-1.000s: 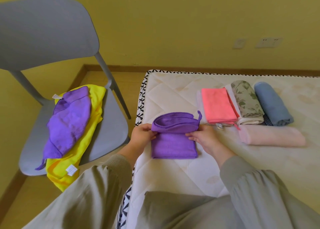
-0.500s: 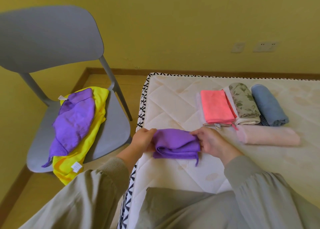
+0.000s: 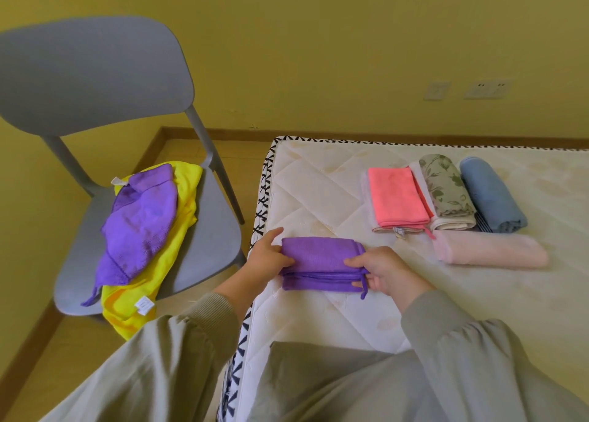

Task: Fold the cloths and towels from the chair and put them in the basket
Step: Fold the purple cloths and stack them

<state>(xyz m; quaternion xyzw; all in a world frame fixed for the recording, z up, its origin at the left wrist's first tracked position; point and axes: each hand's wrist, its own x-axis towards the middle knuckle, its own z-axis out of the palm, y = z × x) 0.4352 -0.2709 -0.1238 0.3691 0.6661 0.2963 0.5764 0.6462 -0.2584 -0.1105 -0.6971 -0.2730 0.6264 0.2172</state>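
A folded purple cloth [image 3: 318, 262] lies on the mattress [image 3: 318, 182] near its left edge. My left hand [image 3: 266, 257] pinches its left end and my right hand [image 3: 384, 270] grips its right end, thumb on top. On the grey chair [image 3: 207, 246] to the left lie an unfolded purple cloth [image 3: 140, 224] and a yellow cloth [image 3: 159, 268] beneath it. No basket is in view.
Folded items sit on the mattress at the right: a coral cloth [image 3: 396, 196], a floral roll [image 3: 446, 189], a blue roll [image 3: 490, 193] and a pale pink towel [image 3: 487, 251]. A yellow wall with sockets [image 3: 486, 88] stands behind. Wooden floor lies around the chair.
The purple cloth's far half was brought over toward me, making a thicker, narrower bundle. Both hands stayed at its ends and now hold it flat on the mattress.
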